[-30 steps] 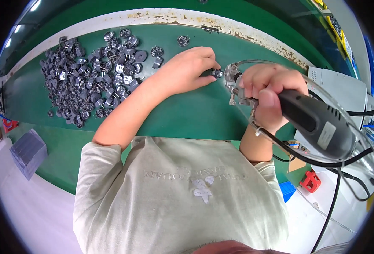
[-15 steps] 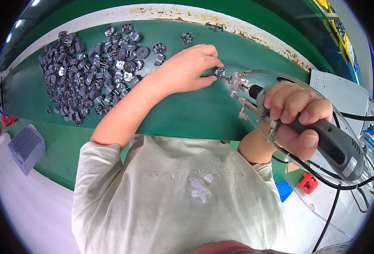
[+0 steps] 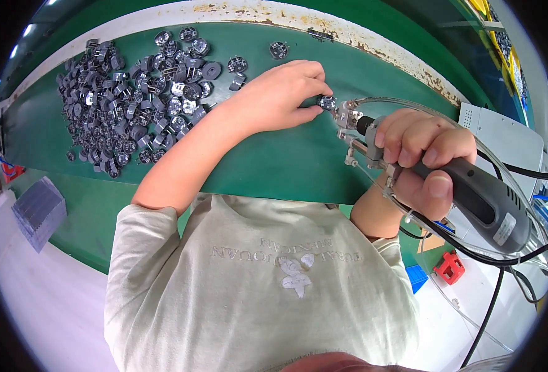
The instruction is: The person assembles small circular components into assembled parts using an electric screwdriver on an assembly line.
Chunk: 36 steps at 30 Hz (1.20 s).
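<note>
Now, far left: grey ribbed block [image 3: 37,211] on the pale bench edge, same place as before. Next right, heap of small round grey-and-silver metal parts [image 3: 137,105] spread over the green mat [image 3: 274,167], unchanged across the last second; a few strays lie just beyond the pile toward the rusted white rail [image 3: 373,43]. Left hand [image 3: 283,93] reaching out from the heap side, thumb and fingertips pinching one small round metal part [image 3: 327,102] against the mat, held where it was a second ago. Right of it, metal nozzle tip [image 3: 347,115] of the grey handheld power driver [image 3: 472,198], now touching or just beside the pinched part; earlier the tool sat higher and closer over the part, then swung out and low. Right hand [image 3: 426,161] clenched round the driver's body, clear tubing and black cables trailing off right. Judgement: tool re-angled and brought back to the part, fastening step about to run or running. Red clip [image 3: 450,266] lower right, untouched.
</note>
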Motion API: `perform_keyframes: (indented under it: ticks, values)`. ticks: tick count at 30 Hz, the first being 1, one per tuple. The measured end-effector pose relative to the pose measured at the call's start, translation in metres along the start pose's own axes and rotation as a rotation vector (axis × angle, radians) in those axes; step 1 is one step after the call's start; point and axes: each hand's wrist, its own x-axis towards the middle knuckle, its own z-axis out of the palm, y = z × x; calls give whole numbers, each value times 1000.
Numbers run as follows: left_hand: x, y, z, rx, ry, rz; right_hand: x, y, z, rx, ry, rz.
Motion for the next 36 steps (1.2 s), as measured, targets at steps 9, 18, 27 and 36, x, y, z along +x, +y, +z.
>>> perform_keyframes:
  ticks: [9, 18, 27, 36]
  values:
    - [8, 0, -2, -11, 6, 26, 7, -7, 11, -141, -19, 65]
    - [2, 7, -5, 62, 25, 56, 6, 15, 17, 25, -27, -11]
    - [92, -27, -70, 613, 194, -91, -3, -27, 10, 22, 137, -171]
    - [76, -89, -130, 869, 265, -478, -1, -8, -2, 21, 243, -99]
